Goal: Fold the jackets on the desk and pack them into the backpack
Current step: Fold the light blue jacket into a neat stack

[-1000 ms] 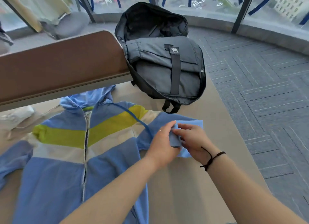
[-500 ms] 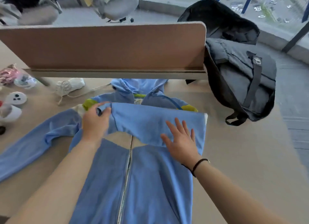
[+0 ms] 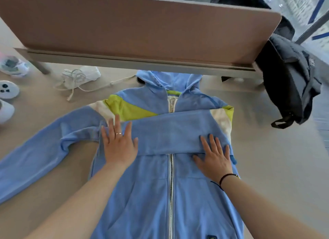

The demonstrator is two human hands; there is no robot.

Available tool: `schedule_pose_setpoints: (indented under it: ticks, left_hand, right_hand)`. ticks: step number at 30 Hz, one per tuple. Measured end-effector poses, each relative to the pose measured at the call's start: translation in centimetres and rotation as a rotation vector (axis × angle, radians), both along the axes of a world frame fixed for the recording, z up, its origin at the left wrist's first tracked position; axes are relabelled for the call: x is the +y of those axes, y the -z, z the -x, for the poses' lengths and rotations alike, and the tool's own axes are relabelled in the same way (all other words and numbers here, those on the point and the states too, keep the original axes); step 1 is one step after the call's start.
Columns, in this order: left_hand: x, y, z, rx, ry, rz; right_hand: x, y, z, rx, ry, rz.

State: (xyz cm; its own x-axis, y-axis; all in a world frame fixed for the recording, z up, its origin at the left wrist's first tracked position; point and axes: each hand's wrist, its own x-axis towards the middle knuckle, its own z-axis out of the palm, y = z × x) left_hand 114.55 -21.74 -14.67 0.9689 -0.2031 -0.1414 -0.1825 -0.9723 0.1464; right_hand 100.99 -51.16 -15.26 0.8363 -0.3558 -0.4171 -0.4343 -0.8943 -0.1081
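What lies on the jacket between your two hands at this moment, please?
In the head view, the folded-over sleeve spans the gap between the left hand and right hand, with the jacket's zipper running below it.

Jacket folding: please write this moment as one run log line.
jacket: one sleeve folded across | left hand: flat on it | right hand: flat on it | backpack: unpacked

The jacket [image 3: 153,194] is soft matt fleecy cloth (metal-looking zip), the desk [image 3: 267,167] smooth and matt.
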Motion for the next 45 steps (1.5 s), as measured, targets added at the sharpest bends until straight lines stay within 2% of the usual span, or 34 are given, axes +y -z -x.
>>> schedule_pose_setpoints:
  ticks: [4,9,11,18,23,25,28,37,40,42,45]
  left_hand:
    - [-1.6,1.3,0.5,0.085,0.164,-0.003]
    - [-3.7,2.3,1.7,0.143,0.23,0.056]
    - [-4.8,2.4,2.1,0.122,0.273,0.062]
    - [-9.9,1.2,2.4,0.159,0.365,0.069]
    - [-11.9,1.3,2.0,0.217,0.315,0.077]
    - [-11.6,1.9,2.0,0.253,0.268,0.042]
    - [-9.9,2.9,2.3,0.226,0.281,-0.084]
    - [-6.2,4.4,1.3,0.111,0.199,-0.066]
    - [-6.8,4.2,1.5,0.135,0.168,-0.074]
    - [-7.5,3.6,2.1,0.133,0.128,-0.014]
    - [-9.2,2.6,3.7,0.108,0.219,0.075]
  right_hand:
    - [0.3,-0.1,0.0,-0.065,0.079,-0.008]
    - [-1.0,-0.3,0.8,-0.237,0.508,-0.014]
    - [-2.6,-0.3,1.5,-0.232,0.58,-0.016]
    - [-6.4,0.3,1.9,-0.13,0.461,0.007]
    - [-6.7,0.6,1.9,-0.231,0.453,-0.062]
    - [-7.1,0.9,2.4,-0.268,0.43,-0.028]
    - [-8.2,1.6,3.1,-0.207,0.403,-0.002]
    - [-10.6,1.8,3.1,-0.232,0.199,0.147]
    - [-10.1,1.9,3.0,-0.2,0.104,0.046]
    - [-9.1,2.3,3.1,-0.23,0.039,-0.008]
    - [-7.8,2.6,2.8,-0.241,0.049,-0.039]
